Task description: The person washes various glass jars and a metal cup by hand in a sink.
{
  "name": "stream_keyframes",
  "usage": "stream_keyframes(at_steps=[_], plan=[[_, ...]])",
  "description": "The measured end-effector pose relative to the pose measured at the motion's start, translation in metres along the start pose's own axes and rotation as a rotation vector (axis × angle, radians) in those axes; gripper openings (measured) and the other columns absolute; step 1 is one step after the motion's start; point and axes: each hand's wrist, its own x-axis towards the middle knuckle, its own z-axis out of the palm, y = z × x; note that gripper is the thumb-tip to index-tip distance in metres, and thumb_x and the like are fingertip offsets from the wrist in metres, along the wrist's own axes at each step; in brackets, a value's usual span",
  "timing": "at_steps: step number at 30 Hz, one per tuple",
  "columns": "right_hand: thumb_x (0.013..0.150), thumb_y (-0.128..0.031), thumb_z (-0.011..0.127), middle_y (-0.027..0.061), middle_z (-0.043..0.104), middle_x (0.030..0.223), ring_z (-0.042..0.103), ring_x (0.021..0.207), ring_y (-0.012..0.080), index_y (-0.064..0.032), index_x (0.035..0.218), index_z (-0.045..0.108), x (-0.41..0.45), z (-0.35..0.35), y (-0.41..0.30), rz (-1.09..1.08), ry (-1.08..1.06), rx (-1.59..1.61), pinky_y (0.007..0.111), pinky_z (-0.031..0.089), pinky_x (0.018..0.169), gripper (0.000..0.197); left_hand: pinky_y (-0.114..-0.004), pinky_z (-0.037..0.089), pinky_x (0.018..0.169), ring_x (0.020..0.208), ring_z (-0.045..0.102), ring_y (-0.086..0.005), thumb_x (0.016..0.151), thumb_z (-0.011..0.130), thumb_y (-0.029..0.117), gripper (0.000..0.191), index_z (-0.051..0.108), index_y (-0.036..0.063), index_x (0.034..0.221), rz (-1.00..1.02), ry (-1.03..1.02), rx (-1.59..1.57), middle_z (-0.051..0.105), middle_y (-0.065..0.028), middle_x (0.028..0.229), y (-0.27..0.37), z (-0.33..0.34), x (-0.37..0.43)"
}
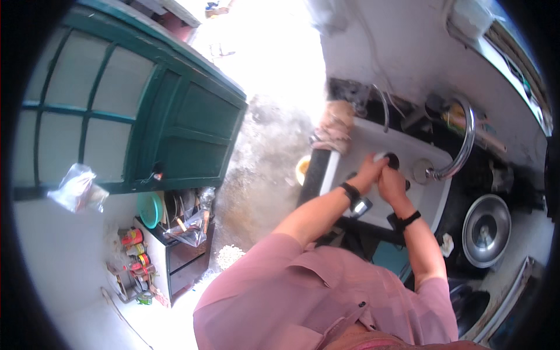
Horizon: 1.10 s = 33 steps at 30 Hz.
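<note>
Both my hands are close together over a white sink basin (356, 135). My left hand (372, 171) and my right hand (392, 181) meet at a small round dark object (391, 161) with a pale part beside it; what it is cannot be told. The fingers of both hands are bent around it. Dark bands circle both wrists. Over the basin's right side arches a chrome faucet (470, 140), and a thinner curved metal spout (385, 107) stands at its back edge. A pinkish cloth (334, 127) lies over the far left corner of the basin.
Right of the sink, a round metal lid (486, 231) lies on the dark counter, near a crumpled white scrap (447, 245). At left are a green door (192, 122), a low cabinet (188, 267) with a turquoise basin (149, 210), and several jars (132, 237). A yellowish bowl (302, 169) is beside the sink.
</note>
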Motion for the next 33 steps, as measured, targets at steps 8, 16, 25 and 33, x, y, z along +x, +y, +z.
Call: stream_keyframes(at_steps=[8,16,25,33], plan=[[0.081,-0.013,0.057,0.0166,0.067,0.121,0.054,0.128,0.0312,-0.0004,0.123,0.063,-0.018,-0.017,0.007,-0.597,-0.040,-0.197,0.044,0.023,0.122,0.045,-0.046,0.049,0.066,0.089,0.057,-0.0215,0.091,0.056,0.024,0.030,0.063,0.0087,0.116,-0.148,-0.073,0.217,0.060,-0.0054,0.096,0.027,-0.019,-0.019],[0.079,-0.011,0.062,0.0170,0.068,0.118,0.058,0.121,0.0332,-0.0068,0.115,0.068,-0.005,-0.008,-0.024,-0.476,0.061,-0.036,0.049,0.038,0.110,0.037,-0.048,0.054,0.068,0.097,0.062,-0.0269,0.094,0.052,0.024,0.031,0.062,0.0095,0.120,0.135,0.133,0.079,0.065,-0.0088,0.102,-0.047,-0.034,0.034],[0.088,-0.015,0.059,0.0187,0.071,0.093,0.067,0.089,0.0414,-0.0065,0.099,0.068,-0.030,-0.004,0.006,-0.384,-0.135,-0.241,0.054,0.052,0.077,0.016,-0.036,0.056,0.070,0.091,0.066,-0.0243,0.088,0.070,0.024,0.044,0.058,-0.0006,0.123,0.073,-0.262,0.541,0.066,-0.0114,0.107,0.007,-0.036,-0.004],[0.093,-0.016,0.052,0.0190,0.069,0.086,0.068,0.084,0.0397,-0.0059,0.100,0.065,-0.033,0.011,-0.006,-0.174,0.109,0.128,0.053,0.053,0.068,0.017,-0.035,0.054,0.064,0.081,0.066,-0.0217,0.088,0.072,0.023,0.027,0.064,0.0022,0.104,0.534,-0.066,1.200,0.064,-0.0052,0.091,0.000,-0.021,-0.012]])
